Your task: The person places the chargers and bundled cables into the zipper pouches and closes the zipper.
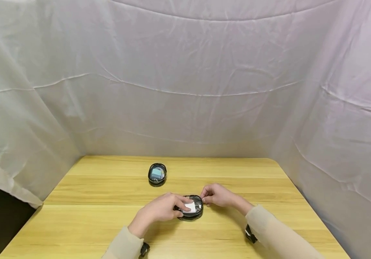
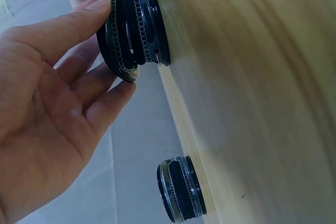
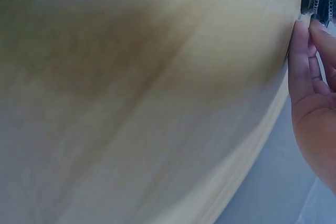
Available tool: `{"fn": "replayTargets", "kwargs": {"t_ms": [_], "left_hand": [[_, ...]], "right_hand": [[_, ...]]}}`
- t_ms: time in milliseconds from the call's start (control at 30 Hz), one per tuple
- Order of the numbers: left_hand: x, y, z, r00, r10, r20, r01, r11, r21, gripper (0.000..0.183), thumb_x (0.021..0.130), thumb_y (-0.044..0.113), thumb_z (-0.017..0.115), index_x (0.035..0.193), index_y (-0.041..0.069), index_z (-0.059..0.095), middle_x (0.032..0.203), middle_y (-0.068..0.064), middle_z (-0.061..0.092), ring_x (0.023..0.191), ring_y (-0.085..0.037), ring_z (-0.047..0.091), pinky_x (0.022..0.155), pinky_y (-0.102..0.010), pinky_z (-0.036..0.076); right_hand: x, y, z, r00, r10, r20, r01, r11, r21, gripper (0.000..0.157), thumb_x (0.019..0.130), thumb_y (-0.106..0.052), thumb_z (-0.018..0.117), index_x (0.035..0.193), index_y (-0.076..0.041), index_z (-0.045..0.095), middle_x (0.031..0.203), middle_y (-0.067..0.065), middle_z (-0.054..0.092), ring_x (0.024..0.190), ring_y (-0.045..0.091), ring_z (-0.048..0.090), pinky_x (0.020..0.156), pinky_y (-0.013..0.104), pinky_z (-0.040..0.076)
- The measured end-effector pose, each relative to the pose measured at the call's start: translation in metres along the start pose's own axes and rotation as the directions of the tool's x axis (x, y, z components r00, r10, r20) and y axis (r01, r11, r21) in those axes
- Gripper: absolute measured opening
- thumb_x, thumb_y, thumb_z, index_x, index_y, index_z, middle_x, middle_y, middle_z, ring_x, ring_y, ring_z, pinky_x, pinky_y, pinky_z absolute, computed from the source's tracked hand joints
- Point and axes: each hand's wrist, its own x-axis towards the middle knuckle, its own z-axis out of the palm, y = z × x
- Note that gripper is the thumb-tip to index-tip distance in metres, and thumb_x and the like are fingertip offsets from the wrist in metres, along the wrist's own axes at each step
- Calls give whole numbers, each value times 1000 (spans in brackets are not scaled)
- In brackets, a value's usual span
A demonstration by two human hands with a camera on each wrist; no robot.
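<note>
A small oval zippered pouch (image 1: 193,216) with a clear top and black trim lies near the front middle of the table. Through its top shows a white block like a charger plug (image 1: 190,207). My left hand (image 1: 161,209) holds the pouch from the left, fingers over the top and thumb at the near side. In the left wrist view the pouch's side (image 2: 126,24) shows a black zipper track between its rims. At the right end, my right hand (image 1: 219,196) pinches the pouch's edge with thumb and fingertips; the small part between them is mostly hidden.
A second, similar zippered pouch (image 1: 157,183) stands farther back and to the left, with something light blue inside. Pale cloth (image 1: 185,118) hangs behind the wooden table (image 1: 107,230) and along its sides. A dark gap (image 1: 0,216) shows at the lower left.
</note>
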Motion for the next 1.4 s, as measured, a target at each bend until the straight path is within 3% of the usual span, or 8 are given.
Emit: {"fn": "replayTargets", "kwargs": {"t_ms": [433, 933, 1400], "left_hand": [[-1, 0, -1, 1000, 26, -16, -26, 1000, -3, 26, 90, 9, 79, 114, 18, 82, 139, 5, 67, 133, -25, 60, 112, -40, 49], [-1, 3, -2, 1000, 24, -15, -24, 1000, -13, 25, 90, 8, 79, 113, 18, 82, 139, 6, 67, 133, -24, 60, 111, -39, 49], [-1, 3, 0, 999, 33, -29, -33, 999, -16, 25, 90, 5, 78, 113, 16, 82, 138, 5, 68, 132, -24, 61, 108, -36, 52]], "right_hand": [[-7, 0, -1, 1000, -6, -14, 6, 999, 54, 7, 93, 0, 74, 96, 5, 70, 86, 7, 72, 71, 14, 68, 65, 29, 62], [-9, 3, 0, 1000, -1, -16, 2, 1000, 27, 5, 94, -3, 75, 93, 0, 72, 84, 1, 72, 69, 10, 67, 63, 23, 59], [-17, 1, 1, 1000, -7, -21, 7, 1000, 7, 5, 94, -4, 75, 92, 0, 73, 84, 4, 72, 70, 13, 66, 63, 26, 60]]}}
